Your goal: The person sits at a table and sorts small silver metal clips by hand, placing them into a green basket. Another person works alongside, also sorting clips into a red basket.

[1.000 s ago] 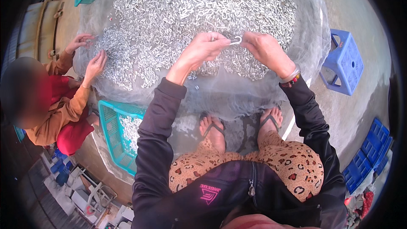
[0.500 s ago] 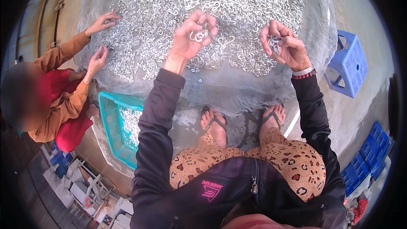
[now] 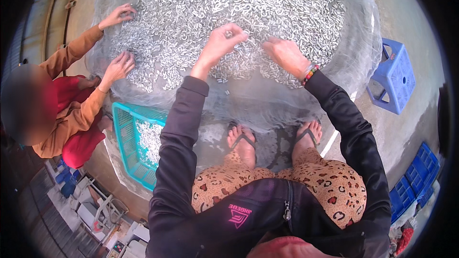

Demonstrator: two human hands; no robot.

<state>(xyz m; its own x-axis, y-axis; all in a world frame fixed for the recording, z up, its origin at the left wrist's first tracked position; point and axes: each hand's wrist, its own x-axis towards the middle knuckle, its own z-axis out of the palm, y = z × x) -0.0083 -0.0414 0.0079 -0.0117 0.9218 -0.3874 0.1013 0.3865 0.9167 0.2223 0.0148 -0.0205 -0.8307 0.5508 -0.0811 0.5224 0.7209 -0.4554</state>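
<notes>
Broadly, a great heap of small silvery fish point(image 3: 248, 9) covered a sheet of fine translucent netting point(image 3: 267, 105) that filled the upper half of the view, its near edge sagging down toward the person's sandalled feet point(image 3: 275, 138). Left of those feet stood a teal plastic basket point(image 3: 125, 138) with a smaller lot of the same fish inside (only partly filled, its mesh wall bare along the near side). A blue plastic stool point(image 3: 394, 83) sat on the concrete to the right, well apart from the heap, and blue crates point(image 3: 416, 177) lay farther down that side. A second person in an orange sleeve point(image 3: 71, 52) crouched at the left, both of their hands on the heap's edge. The wearer's right hand point(image 3: 286, 55) lay flat, palm down and fingers spread apart, touching the fish near the heap's near edge, a beaded bracelet point(image 3: 310, 74) at its wrist. The left hand point(image 3: 222, 43) hovered just above the heap, fingertips pinched together on a few fish.
</notes>
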